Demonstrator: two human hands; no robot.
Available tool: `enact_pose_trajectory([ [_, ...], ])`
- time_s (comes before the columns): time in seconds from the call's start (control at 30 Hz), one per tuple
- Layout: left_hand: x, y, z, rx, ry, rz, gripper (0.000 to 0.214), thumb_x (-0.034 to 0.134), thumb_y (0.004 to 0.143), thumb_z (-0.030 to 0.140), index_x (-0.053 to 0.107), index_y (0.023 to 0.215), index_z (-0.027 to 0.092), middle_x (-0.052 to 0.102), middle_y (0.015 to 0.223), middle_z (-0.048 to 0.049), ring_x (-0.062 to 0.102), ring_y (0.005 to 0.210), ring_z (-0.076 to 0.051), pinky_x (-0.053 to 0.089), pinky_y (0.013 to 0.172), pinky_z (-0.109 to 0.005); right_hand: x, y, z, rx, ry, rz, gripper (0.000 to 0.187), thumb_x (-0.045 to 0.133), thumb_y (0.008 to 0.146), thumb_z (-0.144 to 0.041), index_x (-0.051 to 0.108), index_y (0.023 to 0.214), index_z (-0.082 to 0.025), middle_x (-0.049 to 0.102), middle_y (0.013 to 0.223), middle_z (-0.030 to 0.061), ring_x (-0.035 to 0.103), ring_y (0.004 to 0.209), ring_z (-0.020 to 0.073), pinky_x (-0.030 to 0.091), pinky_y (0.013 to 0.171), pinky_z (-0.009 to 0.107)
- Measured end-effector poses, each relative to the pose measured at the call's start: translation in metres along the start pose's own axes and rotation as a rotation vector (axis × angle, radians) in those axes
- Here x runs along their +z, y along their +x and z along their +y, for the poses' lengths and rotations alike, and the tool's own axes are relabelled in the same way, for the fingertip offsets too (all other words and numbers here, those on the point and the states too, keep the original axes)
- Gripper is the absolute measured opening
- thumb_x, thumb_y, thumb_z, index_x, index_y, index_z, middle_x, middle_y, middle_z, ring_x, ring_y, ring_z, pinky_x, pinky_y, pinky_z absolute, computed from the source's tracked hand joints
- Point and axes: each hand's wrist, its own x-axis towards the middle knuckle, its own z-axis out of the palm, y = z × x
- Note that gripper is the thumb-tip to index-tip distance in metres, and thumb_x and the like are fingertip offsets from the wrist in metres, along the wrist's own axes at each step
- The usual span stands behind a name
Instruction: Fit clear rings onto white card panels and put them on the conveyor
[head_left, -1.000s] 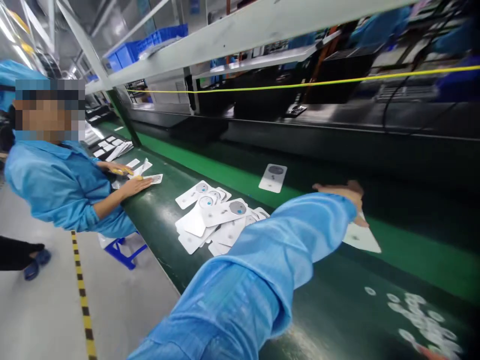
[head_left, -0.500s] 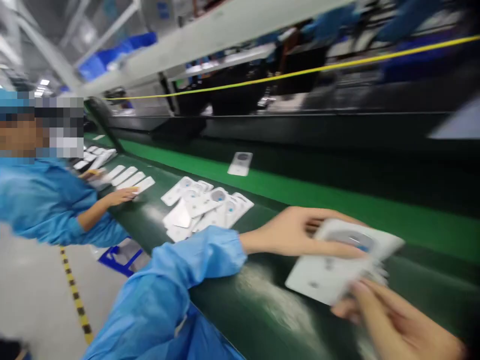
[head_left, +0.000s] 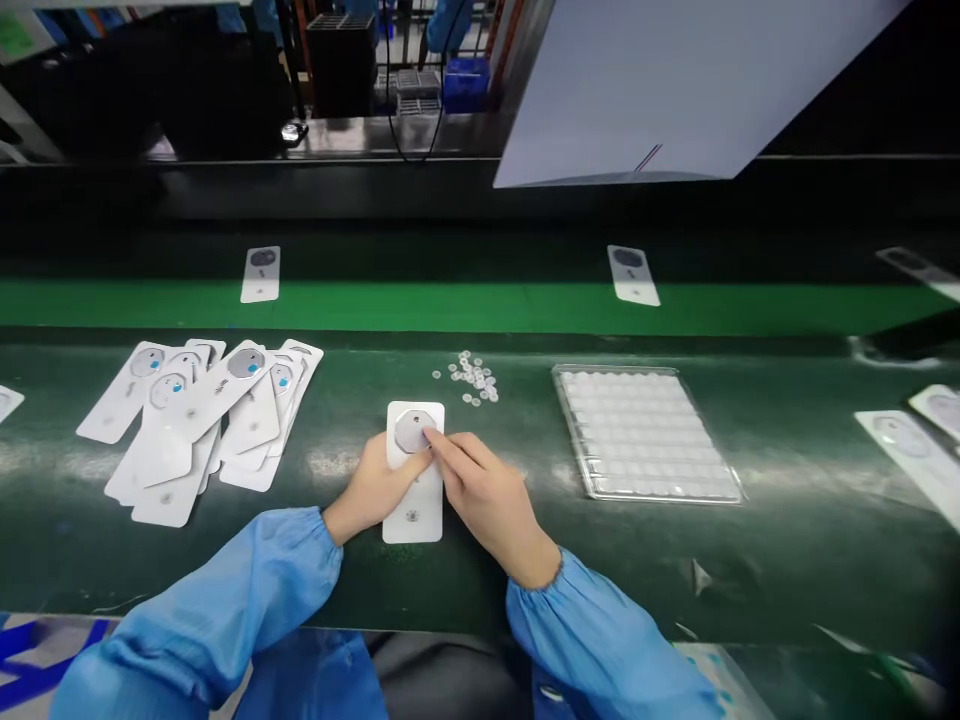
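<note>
A white rectangular panel (head_left: 413, 516) with rounded corners and a grey round window near its top lies upright before me on the green bench. My left hand (head_left: 381, 482) grips its left edge, thumb across the front. At the lower right of the grey window, my right hand (head_left: 484, 490) has its fingers pressed together, fingertips touching the panel; anything tiny between them is hidden. Just beyond, small clear discs (head_left: 474, 377) lie scattered. To the left is an overlapping pile of similar white panels (head_left: 202, 405), some with blue dots on their windows.
A clear tray (head_left: 652, 435) filled with rows of white pieces sits to the right. More white panels (head_left: 911, 455) lie at the far right edge. Along the back, a green strip (head_left: 450, 307) carries spaced panels (head_left: 634, 275). A white sheet (head_left: 675, 90) hangs overhead.
My view has swung from the left, where a co-worker was visible, to straight ahead. The held panel has gone from tilted in both hands to lying upright, with my right fingertips at its window.
</note>
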Motion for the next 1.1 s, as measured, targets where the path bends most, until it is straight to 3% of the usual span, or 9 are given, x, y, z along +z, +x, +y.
enact_pose_trajectory([
  [0.13,-0.001,0.0,-0.006,0.009,0.062,-0.041,0.029,0.073,0.087,0.041,0.068,0.089,0.012,0.072,0.085,-0.0057,0.065,0.077,-0.019,0.05,0.066,-0.026,0.005,-0.002,0.006,-0.102,-0.159,-0.06,0.043,0.043,0.102,-0.008,0.063,0.139,-0.019,0.071,0.094,0.0065,0.067,0.069,0.0158,0.052,0.056,0.027],
  [0.27,-0.001,-0.001,-0.006,0.044,0.111,-0.062,0.028,0.069,0.09,0.04,0.065,0.083,0.013,0.067,0.079,-0.0032,0.061,0.073,-0.016,0.047,0.063,-0.024,0.001,-0.007,0.004,-0.098,-0.211,-0.051,0.045,0.043,0.1,-0.006,0.06,0.14,-0.019,0.073,0.094,0.0064,0.067,0.066,0.0154,0.051,0.054,0.027],
  [0.43,-0.002,-0.004,-0.007,0.098,0.142,-0.091,0.023,0.066,0.091,0.033,0.062,0.078,0.014,0.062,0.075,-0.0013,0.055,0.069,-0.014,0.043,0.06,-0.022,-0.004,-0.012,-0.004,-0.131,-0.212,-0.015,0.043,0.045,0.1,-0.006,0.062,0.138,-0.015,0.076,0.101,0.0095,0.072,0.076,0.0192,0.056,0.062,0.029],
  [0.63,-0.002,-0.004,-0.007,0.125,0.179,-0.082,0.022,0.063,0.092,0.031,0.061,0.078,0.014,0.062,0.072,-0.0006,0.056,0.067,-0.014,0.044,0.059,-0.022,-0.011,-0.003,-0.003,-0.086,-0.006,-0.064,0.039,0.045,0.103,-0.012,0.067,0.133,-0.021,0.077,0.106,0.009,0.074,0.082,0.0197,0.06,0.072,0.03],
  [0.8,-0.001,-0.004,-0.004,0.094,0.15,-0.125,0.018,0.063,0.092,0.03,0.067,0.084,0.013,0.07,0.076,-0.0033,0.062,0.068,-0.016,0.048,0.058,-0.023,-0.013,0.01,-0.004,0.081,0.199,0.137,0.029,0.055,0.102,-0.019,0.072,0.127,-0.023,0.077,0.099,0.0072,0.073,0.081,0.0186,0.061,0.076,0.03],
  [1.1,-0.002,-0.003,-0.011,0.136,0.183,-0.139,0.019,0.062,0.093,0.029,0.068,0.089,0.012,0.069,0.078,-0.0028,0.063,0.07,-0.015,0.049,0.061,-0.023,-0.011,0.014,0.002,-0.1,-0.074,0.136,0.014,0.056,0.103,-0.016,0.07,0.104,-0.019,0.077,0.094,0.0044,0.07,0.069,0.0123,0.051,0.061,0.024],
])
